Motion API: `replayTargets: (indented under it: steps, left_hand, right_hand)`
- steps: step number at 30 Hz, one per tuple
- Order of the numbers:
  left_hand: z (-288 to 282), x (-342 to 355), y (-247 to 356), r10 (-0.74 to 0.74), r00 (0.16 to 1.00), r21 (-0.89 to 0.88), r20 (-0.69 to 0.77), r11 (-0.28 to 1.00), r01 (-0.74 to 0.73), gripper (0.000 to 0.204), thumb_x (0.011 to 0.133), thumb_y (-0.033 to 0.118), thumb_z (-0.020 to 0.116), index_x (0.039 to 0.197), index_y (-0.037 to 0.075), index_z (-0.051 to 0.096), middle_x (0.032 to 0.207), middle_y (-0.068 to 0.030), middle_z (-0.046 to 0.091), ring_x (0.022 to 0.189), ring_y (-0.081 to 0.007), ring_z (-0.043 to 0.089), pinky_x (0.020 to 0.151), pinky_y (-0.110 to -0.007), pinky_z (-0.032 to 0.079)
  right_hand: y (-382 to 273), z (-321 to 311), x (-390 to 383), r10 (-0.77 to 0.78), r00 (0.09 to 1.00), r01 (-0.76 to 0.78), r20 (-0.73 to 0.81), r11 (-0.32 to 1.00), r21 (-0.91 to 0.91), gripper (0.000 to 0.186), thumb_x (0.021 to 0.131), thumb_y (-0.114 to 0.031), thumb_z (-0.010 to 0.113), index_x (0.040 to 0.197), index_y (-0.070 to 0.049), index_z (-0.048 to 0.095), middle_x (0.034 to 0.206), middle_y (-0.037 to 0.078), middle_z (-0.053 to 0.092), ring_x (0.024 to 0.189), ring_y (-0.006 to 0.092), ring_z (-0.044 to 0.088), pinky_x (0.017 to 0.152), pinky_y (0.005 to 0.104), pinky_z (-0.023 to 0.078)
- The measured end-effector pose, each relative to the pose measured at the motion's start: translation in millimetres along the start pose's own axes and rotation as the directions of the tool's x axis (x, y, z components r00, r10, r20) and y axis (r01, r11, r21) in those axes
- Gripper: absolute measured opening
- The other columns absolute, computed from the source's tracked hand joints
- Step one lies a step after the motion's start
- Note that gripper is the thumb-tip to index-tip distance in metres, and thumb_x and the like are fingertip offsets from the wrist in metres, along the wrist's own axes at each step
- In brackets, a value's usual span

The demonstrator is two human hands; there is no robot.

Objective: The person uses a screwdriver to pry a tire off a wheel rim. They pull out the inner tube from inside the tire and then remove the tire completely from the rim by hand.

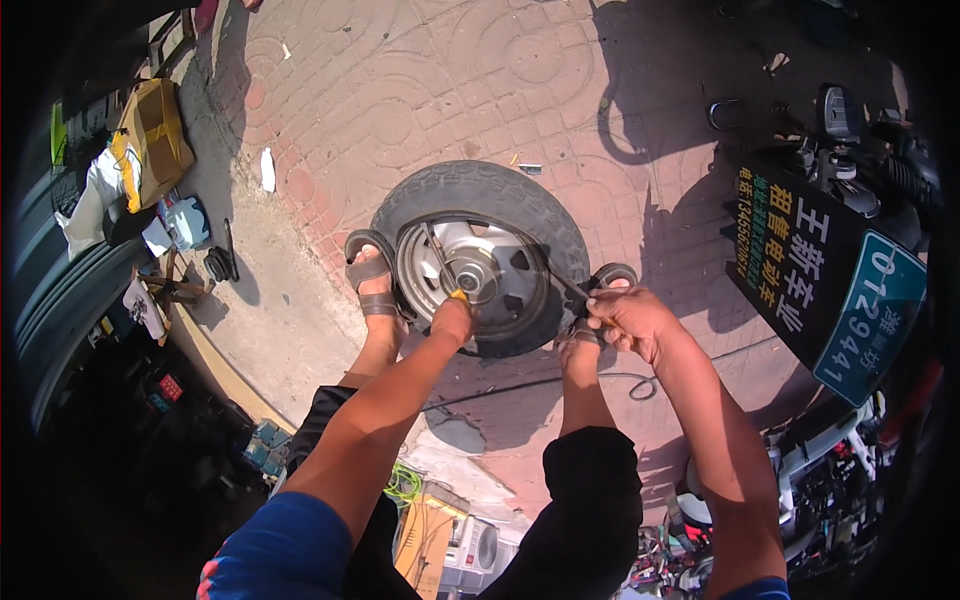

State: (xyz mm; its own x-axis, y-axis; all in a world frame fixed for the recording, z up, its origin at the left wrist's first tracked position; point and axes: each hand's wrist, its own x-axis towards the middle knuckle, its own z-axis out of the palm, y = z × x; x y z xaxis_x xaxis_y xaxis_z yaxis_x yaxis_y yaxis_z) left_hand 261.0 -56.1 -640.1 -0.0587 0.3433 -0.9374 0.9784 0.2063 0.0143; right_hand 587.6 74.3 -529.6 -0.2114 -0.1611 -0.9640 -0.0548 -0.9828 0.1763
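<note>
Paving [420, 90]: reddish, sunlit.
Wheel [478, 285]: flat betw. feet [372, 285], tyre [470, 185] on.
L hand [455, 320]: grip closed round yellow-handled tool [460, 295].
R hand [635, 318]: grip round metal bar [570, 287] (tyre's R side).
Technique: prob. small pries, L steady.

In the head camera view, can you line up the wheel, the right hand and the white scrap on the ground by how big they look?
1. Wheel
2. Right hand
3. White scrap
</note>
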Motion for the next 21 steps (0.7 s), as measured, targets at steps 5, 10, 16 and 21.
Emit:
replayTargets:
  steps: [5,10,16,21]
  left_hand:
    - [0,2,-2,0.003,0.999,-0.147,-0.036,0.989,-0.008,0.037,0.094,0.036,0.066,0.097,0.0,0.073,0.1,-0.0236,0.073,0.1,-0.0416,0.069,0.085,-0.048,0.055]
    - [6,-4,-5,0.018,0.999,-0.239,-0.034,0.971,-0.026,0.037,0.093,0.034,0.069,0.098,-0.003,0.071,0.098,-0.0279,0.071,0.096,-0.0429,0.07,0.082,-0.05,0.055]
    - [22,-8,19,-0.122,0.951,-0.309,-0.284,0.951,0.03,0.03,0.089,0.023,0.071,0.095,-0.006,0.068,0.096,-0.0264,0.071,0.092,-0.0429,0.071,0.08,-0.049,0.057]
    - [40,4,0,-0.031,0.923,-0.249,-0.382,0.966,-0.071,0.031,0.084,0.021,0.073,0.096,-0.007,0.068,0.093,-0.027,0.07,0.09,-0.041,0.072,0.081,-0.049,0.057]
  right_hand:
    - [91,138,26,-0.49,0.771,0.278,-0.407,0.833,-0.478,0.034,0.096,-0.014,0.059,0.125,0.004,0.058,0.09,0.025,0.067,0.083,0.0398,0.066,0.076,0.0463,0.052]
    - [178,216,100,-0.589,0.466,0.475,-0.661,0.796,-0.375,0.063,0.097,-0.009,0.054,0.155,0.003,0.033,0.125,0.036,0.061,0.109,0.05,0.063,0.089,0.0516,0.05]
    - [216,138,112,-0.665,0.58,0.199,-0.47,0.675,-0.71,0.068,0.096,-0.004,0.051,0.159,-0.003,0.025,0.11,0.027,0.061,0.092,0.045,0.067,0.08,0.0504,0.054]
    - [222,77,59,-0.816,0.578,0.06,-0.033,0.083,-0.995,0.073,0.089,-0.005,0.057,0.158,-0.007,0.035,0.104,0.021,0.061,0.079,0.0363,0.068,0.069,0.0439,0.058]
